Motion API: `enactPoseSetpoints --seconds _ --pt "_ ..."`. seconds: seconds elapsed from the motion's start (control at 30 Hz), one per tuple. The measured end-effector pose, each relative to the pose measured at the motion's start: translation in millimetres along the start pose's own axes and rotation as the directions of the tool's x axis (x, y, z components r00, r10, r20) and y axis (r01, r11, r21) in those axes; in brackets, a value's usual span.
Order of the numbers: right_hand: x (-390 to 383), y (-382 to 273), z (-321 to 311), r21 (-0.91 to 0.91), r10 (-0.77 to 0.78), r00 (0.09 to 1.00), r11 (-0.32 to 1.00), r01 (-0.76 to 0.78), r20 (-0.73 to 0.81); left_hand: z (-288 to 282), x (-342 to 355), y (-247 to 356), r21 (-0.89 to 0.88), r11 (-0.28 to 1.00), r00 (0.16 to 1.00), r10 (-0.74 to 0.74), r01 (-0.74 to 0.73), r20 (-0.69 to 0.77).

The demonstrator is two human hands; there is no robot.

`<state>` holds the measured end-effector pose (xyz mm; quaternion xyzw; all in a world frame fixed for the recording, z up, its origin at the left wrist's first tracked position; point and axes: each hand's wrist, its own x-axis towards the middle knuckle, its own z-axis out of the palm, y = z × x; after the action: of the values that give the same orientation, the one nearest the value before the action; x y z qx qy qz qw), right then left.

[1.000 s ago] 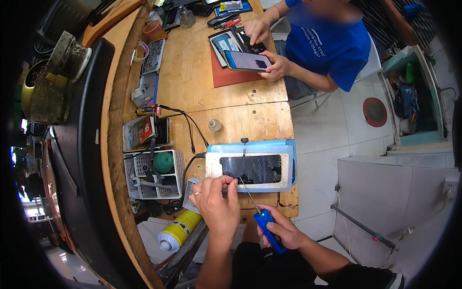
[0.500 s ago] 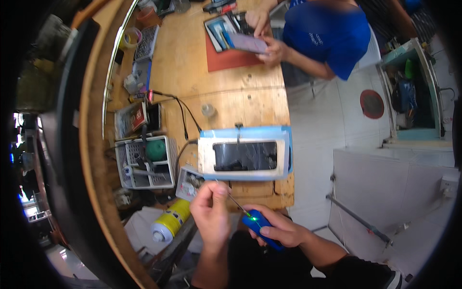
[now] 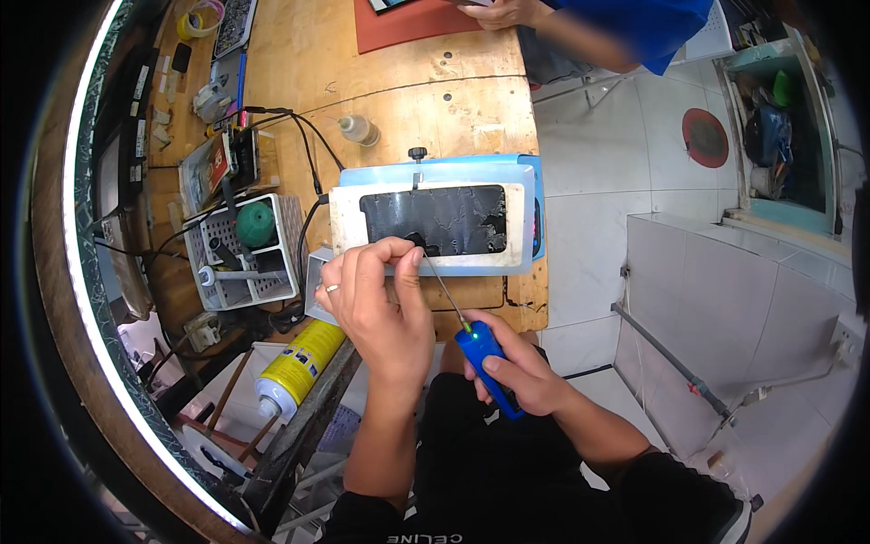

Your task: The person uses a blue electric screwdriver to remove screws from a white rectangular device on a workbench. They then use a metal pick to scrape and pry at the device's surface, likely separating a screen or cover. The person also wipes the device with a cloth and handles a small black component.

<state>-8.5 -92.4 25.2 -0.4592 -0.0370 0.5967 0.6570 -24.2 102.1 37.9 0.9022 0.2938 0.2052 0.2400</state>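
Observation:
A phone with a dark, cracked front (image 3: 439, 213) lies in a white frame (image 3: 349, 210) on a blue mat (image 3: 521, 179). My left hand (image 3: 372, 313) is at the phone's lower edge, fingers curled with thumb and forefinger together; what they pinch, if anything, is too small to make out. My right hand (image 3: 521, 372) grips a blue handheld tool (image 3: 480, 349) with a lit green dot. Its thin metal shaft (image 3: 442, 286) runs up to my left fingertips, where the tip is hard to see.
On the wooden bench (image 3: 308, 82) are a small bottle (image 3: 361, 130), black cables (image 3: 322, 163) and a white compartment basket (image 3: 281, 272). A yellow spray can (image 3: 294, 367) lies at the lower left. A co-worker's hand (image 3: 503, 14) is across the bench. A tiled ledge (image 3: 725, 299) stands right.
The view has shifted, so the bench sits higher in it. Since half a second ago my hands and the tool's shaft have moved from below the frame back onto the phone's lower edge.

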Motion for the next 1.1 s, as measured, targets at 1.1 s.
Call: enactPoseSetpoints --seconds 1.1 --pt "-19.3 13.0 -10.4 0.072 -0.052 0.995 0.996 0.059 -0.089 0.9 -0.7 1.6 0.121 0.989 0.994 0.079 -0.088 0.070"
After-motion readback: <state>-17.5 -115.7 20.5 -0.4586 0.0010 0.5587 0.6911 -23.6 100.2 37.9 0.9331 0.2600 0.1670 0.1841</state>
